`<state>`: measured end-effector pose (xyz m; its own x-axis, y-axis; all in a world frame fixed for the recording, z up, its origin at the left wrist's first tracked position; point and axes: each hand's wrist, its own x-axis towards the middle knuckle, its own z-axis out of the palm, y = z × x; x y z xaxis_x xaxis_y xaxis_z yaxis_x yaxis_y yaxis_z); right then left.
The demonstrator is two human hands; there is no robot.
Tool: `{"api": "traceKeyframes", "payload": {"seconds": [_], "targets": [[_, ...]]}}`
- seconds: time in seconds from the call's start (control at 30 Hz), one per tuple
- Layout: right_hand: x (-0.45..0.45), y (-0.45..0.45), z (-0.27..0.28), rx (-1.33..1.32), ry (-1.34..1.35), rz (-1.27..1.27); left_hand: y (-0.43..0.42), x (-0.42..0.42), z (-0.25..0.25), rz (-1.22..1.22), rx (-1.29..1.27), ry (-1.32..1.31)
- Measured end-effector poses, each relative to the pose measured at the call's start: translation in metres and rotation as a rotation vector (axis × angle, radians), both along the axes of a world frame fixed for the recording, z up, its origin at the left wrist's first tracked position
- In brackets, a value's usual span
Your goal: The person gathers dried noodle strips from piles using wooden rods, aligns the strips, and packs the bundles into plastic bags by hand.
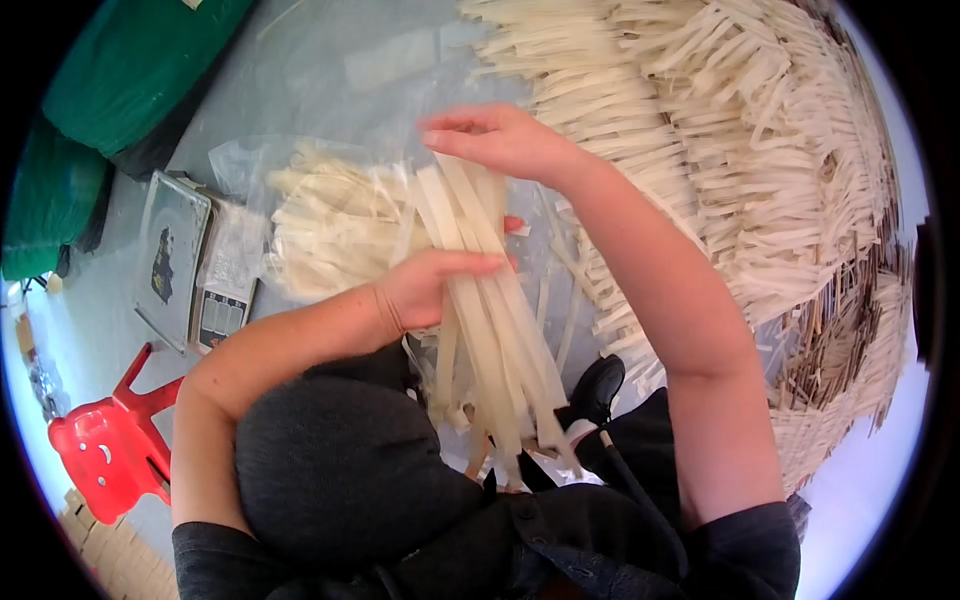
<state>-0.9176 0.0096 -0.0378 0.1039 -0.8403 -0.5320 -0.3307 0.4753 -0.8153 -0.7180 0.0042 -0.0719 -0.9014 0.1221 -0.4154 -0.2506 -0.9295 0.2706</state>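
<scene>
My left hand [430,285] is closed around a bundle of long, flat, cream-coloured strips [490,330], with the thumb lying across the front. The lower ends of the strips fan out toward my lap. Above the bundle's upper end is my right hand [495,140], its fingers stretched out and slightly curved, palm facing down. Whether it touches the strip ends I cannot tell. Just left of the bundle lies a clear plastic bag [340,225] with more of the pale strips inside.
A big layered heap of similar strips [720,130] fills the right side. On the left stand a scale with a keypad [222,315], a red plastic stool [110,455] and green covered sacks [140,75]. Loose strips lie on the grey floor [330,60] near my dark shoe [598,388].
</scene>
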Motion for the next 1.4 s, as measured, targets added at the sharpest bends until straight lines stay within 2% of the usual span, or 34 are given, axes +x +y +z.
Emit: {"api": "traceKeyframes", "payload": {"seconds": [0.07, 0.1, 0.17, 0.2, 0.23, 0.27, 0.3, 0.33, 0.37, 0.43, 0.5, 0.57, 0.6, 0.67, 0.7, 0.77, 0.8, 0.83, 0.87, 0.9, 0.93, 1.0, 1.03, 1.1, 1.17, 1.23, 1.33, 1.4], "targets": [[0.017, 0.001, -0.025, -0.431, 0.233, -0.345, -0.003, -0.002, 0.015, 0.018, -0.006, -0.047], [0.017, 0.004, -0.022, -0.432, 0.231, -0.348, -0.006, -0.003, 0.021, 0.038, -0.02, -0.09], [0.015, 0.015, -0.014, -0.453, 0.161, -0.7, -0.014, 0.001, 0.009, 0.104, -0.024, -0.058], [0.016, 0.029, -0.016, -0.454, 0.155, -0.689, -0.019, 0.003, 0.002, 0.176, -0.032, -0.02], [0.022, 0.053, -0.021, -0.309, 0.05, -0.51, -0.024, 0.002, -0.003, 0.189, -0.034, -0.025], [0.037, 0.072, -0.024, -0.161, -0.057, -0.329, -0.026, 0.001, -0.006, 0.342, -0.031, -0.054], [0.058, 0.086, -0.023, -0.187, -0.02, -0.26, -0.027, 0.002, -0.01, 0.494, -0.032, -0.083], [0.077, 0.096, -0.022, -0.218, 0.023, -0.192, -0.023, 0.002, -0.017, 0.515, -0.038, -0.155], [0.091, 0.1, -0.024, -0.224, 0.015, -0.184, -0.02, 0.002, -0.018, 0.525, -0.044, -0.159], [0.111, 0.106, -0.035, -0.171, 0.032, -0.42, -0.012, 0.004, -0.02, 0.494, 0.006, -0.228], [0.113, 0.107, -0.05, -0.218, 0.036, -0.432, -0.012, 0.006, -0.023, 0.481, -0.008, -0.244], [0.103, 0.106, -0.057, -0.272, 0.05, -0.453, -0.016, 0.002, -0.012, 0.429, -0.234, -0.159], [0.093, 0.105, -0.053, -0.22, 0.071, -0.451, -0.022, 0.002, -0.016, 0.427, -0.233, -0.162], [0.07, 0.106, -0.044, -0.163, 0.095, -0.447, -0.037, 0.009, -0.025, 0.133, -0.953, -0.153], [0.056, 0.107, -0.039, -0.127, 0.163, -0.49, -0.039, 0.015, -0.024, 0.135, -0.948, -0.152], [0.038, 0.113, -0.029, -0.092, 0.234, -0.533, -0.043, 0.031, -0.02, -0.262, -1.893, -0.279], [0.032, 0.116, -0.024, -0.064, 0.189, -0.5, -0.041, 0.044, -0.041, -0.285, -2.089, -0.279], [0.028, 0.12, -0.022, -0.037, 0.143, -0.467, -0.043, 0.051, -0.049, -0.288, -2.088, -0.28], [0.027, 0.123, -0.024, -0.036, 0.142, -0.468, -0.047, 0.057, -0.056, -0.354, -1.955, -0.381], [0.027, 0.128, -0.028, 0.012, 0.185, -0.315, -0.05, 0.062, -0.062, -0.414, -1.817, -0.475], [0.028, 0.133, -0.032, 0.062, 0.226, -0.161, -0.055, 0.067, -0.071, -0.414, -1.814, -0.474], [0.034, 0.143, -0.044, 0.077, 0.215, -0.107, -0.068, 0.072, -0.078, -0.19, -1.585, -0.501], [0.038, 0.146, -0.049, 0.087, 0.205, -0.058, -0.073, 0.072, -0.076, -0.192, -1.585, -0.505], [0.048, 0.143, -0.053, 0.125, 0.257, -0.002, -0.083, 0.072, -0.064, 0.155, -0.731, -0.613], [0.059, 0.137, -0.059, 0.164, 0.311, 0.046, -0.084, 0.074, -0.05, 0.197, -0.704, -0.572], [0.065, 0.13, -0.069, 0.199, 0.511, 0.284, -0.08, 0.073, -0.037, 0.209, -0.706, -0.494], [0.064, 0.12, -0.07, 0.058, 0.552, 0.256, -0.057, 0.062, -0.012, 0.105, -0.845, -0.493], [0.057, 0.1, -0.047, 0.055, 0.616, 0.266, -0.053, 0.061, -0.012, 0.088, -0.836, -0.463]]}}
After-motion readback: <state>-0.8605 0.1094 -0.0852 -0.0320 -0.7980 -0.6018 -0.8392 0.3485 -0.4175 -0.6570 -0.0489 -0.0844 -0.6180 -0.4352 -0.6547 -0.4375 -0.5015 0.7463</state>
